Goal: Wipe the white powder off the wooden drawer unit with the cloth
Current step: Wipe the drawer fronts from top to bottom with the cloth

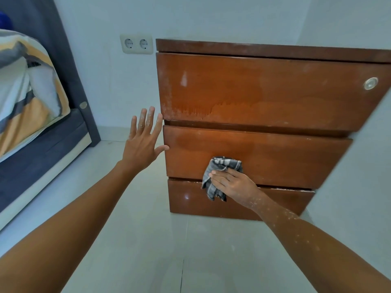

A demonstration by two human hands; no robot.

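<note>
Wiping a Dusty Drawer Unit Beside the Bed

Lying at the far left was a bed (31,123) with a patterned cover of grey, orange and white, its dark base resting on a pale tiled floor (148,250). A double wall socket (136,44) sat on the white wall (105,17), just left of the drawer unit (264,123).

The left hand (143,142) was spread wide, fingers (150,117) apart and flecked with white, holding nothing; its thumb touched the left edge of the middle drawer (275,157).

White powder (186,111) clung along the top drawer's left edge and lower strip. The right hand (234,185), its forearm dusted white, pressed a grey striped cloth (220,166) flat against the lower part of the middle drawer, fingers laid over it, the cloth's tail hanging over the bottom drawer (190,199). A round metal lock (370,83) marked the top drawer's right end.
</note>
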